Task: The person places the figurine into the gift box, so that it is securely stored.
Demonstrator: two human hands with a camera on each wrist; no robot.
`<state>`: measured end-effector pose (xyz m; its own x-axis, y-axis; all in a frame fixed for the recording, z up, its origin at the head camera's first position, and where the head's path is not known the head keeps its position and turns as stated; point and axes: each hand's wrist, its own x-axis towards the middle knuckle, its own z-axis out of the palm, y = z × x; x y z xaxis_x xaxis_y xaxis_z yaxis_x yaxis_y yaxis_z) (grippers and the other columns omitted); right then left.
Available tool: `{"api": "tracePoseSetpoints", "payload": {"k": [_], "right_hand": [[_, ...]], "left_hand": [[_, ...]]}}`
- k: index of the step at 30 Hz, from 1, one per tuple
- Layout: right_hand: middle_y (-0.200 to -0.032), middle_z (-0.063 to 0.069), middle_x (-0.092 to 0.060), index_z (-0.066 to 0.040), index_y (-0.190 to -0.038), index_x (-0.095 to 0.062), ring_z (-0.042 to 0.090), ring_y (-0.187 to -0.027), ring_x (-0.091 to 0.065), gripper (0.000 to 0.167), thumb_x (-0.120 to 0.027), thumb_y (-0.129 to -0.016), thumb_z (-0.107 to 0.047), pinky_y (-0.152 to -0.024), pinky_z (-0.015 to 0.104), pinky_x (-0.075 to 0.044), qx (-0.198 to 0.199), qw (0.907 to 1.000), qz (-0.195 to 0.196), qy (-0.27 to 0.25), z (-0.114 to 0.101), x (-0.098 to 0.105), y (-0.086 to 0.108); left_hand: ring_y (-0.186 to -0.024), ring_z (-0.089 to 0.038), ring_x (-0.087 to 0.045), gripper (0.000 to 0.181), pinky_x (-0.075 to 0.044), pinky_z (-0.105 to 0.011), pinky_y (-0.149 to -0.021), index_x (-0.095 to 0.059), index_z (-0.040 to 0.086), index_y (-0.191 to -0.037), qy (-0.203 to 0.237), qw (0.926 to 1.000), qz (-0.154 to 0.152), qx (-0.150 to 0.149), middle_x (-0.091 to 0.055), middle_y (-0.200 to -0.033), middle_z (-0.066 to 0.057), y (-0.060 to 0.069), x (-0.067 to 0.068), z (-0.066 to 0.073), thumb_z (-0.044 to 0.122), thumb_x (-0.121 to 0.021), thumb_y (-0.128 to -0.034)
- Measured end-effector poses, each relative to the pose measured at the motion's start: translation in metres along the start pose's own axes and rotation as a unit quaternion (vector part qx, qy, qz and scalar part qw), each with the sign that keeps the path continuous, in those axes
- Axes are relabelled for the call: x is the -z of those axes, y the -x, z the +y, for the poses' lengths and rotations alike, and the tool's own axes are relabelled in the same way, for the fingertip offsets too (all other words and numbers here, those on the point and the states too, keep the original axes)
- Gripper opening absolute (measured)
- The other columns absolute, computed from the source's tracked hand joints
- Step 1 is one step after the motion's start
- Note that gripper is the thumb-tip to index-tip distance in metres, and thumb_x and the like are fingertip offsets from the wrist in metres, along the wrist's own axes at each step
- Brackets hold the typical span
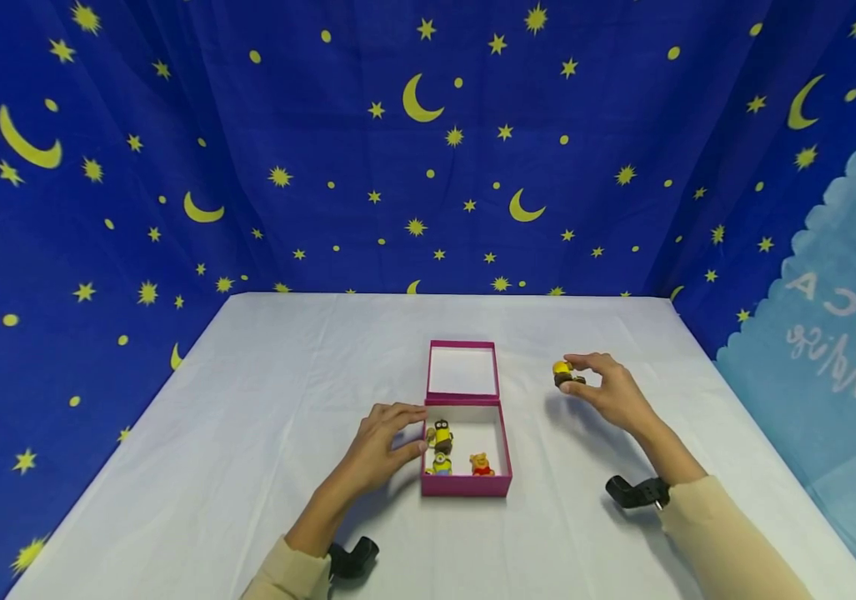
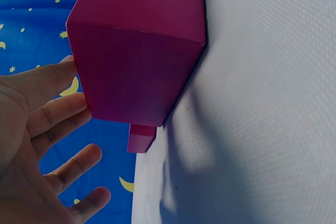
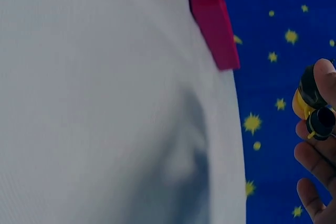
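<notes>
Above the table, to the right of the box, my right hand (image 1: 611,392) pinches a small yellow and dark brown toy figure (image 1: 563,372) between thumb and fingers. In the right wrist view that figure (image 3: 313,90) shows a black round part. My left hand (image 1: 386,446) touches the left rim of a magenta box (image 1: 465,487), its fingers fairly straight and spread. Inside the box, a minion figure (image 1: 443,437) is at the left, with another minion figure in blue (image 1: 440,464) in front of it. A Winnie the Pooh figure (image 1: 481,465) is at the front right.
The box's lid (image 1: 463,369), white inside, lies open behind it on the white-covered table (image 1: 307,375). A blue curtain (image 1: 352,125) with stars and moons stands around the back and sides. Light blue cloth (image 1: 840,392) hangs at the right. Black wrist mounts (image 1: 633,492) sit on both wrists.
</notes>
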<state>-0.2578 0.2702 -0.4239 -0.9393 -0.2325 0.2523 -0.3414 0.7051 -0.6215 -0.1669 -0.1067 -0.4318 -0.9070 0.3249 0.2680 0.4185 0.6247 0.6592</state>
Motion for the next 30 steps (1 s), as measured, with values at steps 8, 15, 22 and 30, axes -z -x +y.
{"api": "tracePoseSetpoints", "payload": {"k": [8, 15, 22, 30], "right_hand": [[-0.115, 0.016, -0.063, -0.008, -0.126, -0.059, 0.034, -0.114, -0.052, 0.055, -0.074, -0.079, -0.034, -0.097, 0.06, -0.034, 0.032, 0.9995, -0.002, -0.006, -0.03, -0.015, 0.006], [-0.111, 0.013, -0.064, -0.01, -0.124, -0.06, 0.032, -0.109, -0.054, 0.055, -0.077, -0.077, -0.032, -0.095, 0.058, -0.036, 0.038, 0.9993, 0.0, -0.002, -0.054, -0.028, 0.012], [-0.112, 0.009, -0.066, -0.012, -0.122, -0.062, 0.027, -0.109, -0.054, 0.053, -0.078, -0.076, -0.032, -0.096, 0.053, -0.035, 0.053, 0.9986, -0.002, 0.006, -0.074, -0.039, 0.017], [-0.113, 0.002, -0.067, -0.013, -0.12, -0.064, 0.02, -0.106, -0.053, 0.05, -0.077, -0.076, -0.032, -0.092, 0.044, -0.036, 0.086, 0.9963, -0.001, 0.006, -0.091, -0.051, 0.021]], "left_hand": [[-0.116, -0.021, -0.046, 0.041, -0.032, -0.042, -0.091, -0.062, 0.011, -0.124, -0.002, 1.0, -0.001, 0.003, -0.059, -0.127, 0.004, -0.001, 0.0, 0.001, 0.021, -0.07, -0.0843], [-0.116, -0.022, -0.047, 0.041, -0.033, -0.042, -0.091, -0.062, 0.01, -0.123, -0.008, 1.0, 0.002, -0.002, -0.06, -0.127, 0.003, -0.001, 0.0, 0.0, 0.021, -0.07, -0.0844], [-0.114, -0.022, -0.048, 0.04, -0.033, -0.042, -0.09, -0.063, 0.01, -0.122, -0.015, 0.9998, 0.007, -0.01, -0.06, -0.126, 0.003, 0.0, -0.001, 0.0, 0.021, -0.07, -0.0843], [-0.114, -0.022, -0.048, 0.041, -0.033, -0.043, -0.09, -0.063, 0.01, -0.123, -0.01, 0.9999, 0.008, -0.009, -0.06, -0.126, 0.003, -0.001, -0.001, 0.0, 0.019, -0.07, -0.0838]]}}
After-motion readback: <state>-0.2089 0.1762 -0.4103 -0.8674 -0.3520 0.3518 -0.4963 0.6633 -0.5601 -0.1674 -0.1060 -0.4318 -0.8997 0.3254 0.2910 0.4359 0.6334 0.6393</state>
